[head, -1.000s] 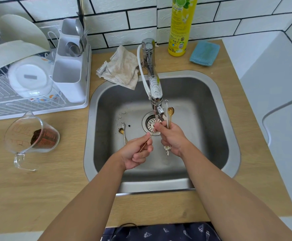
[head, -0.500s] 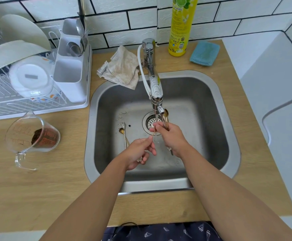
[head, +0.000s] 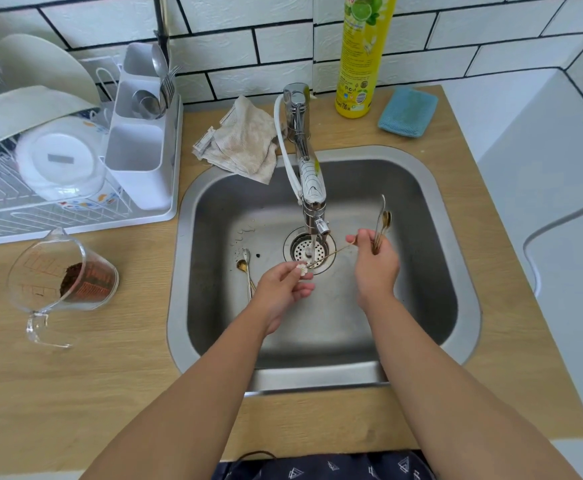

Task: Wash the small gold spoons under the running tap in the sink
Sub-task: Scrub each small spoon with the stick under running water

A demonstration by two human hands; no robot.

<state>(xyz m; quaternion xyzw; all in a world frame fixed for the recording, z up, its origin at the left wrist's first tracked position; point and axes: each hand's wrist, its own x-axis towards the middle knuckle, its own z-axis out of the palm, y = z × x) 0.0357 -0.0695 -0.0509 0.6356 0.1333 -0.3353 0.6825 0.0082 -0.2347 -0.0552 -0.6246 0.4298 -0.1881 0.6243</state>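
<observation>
Running from the tap [head: 312, 199], a thin stream drops onto the drain of the steel sink [head: 421, 299], where one gold spoon [head: 245, 268] lies on the basin floor just left of the drain. On the worktop [head: 75, 393] a glass jug [head: 65, 275] holds dark grounds; the rack caddy [head: 141, 133] holds cutlery. Left hand [head: 283, 289] pinches the white end of a thin spoon [head: 328, 253] stretched across the stream, other fingers loosely curled. Right hand [head: 375, 261], raised right of the tap, grips the other end and clutches a bunch of spoons [head: 382, 221] pointing upward.
</observation>
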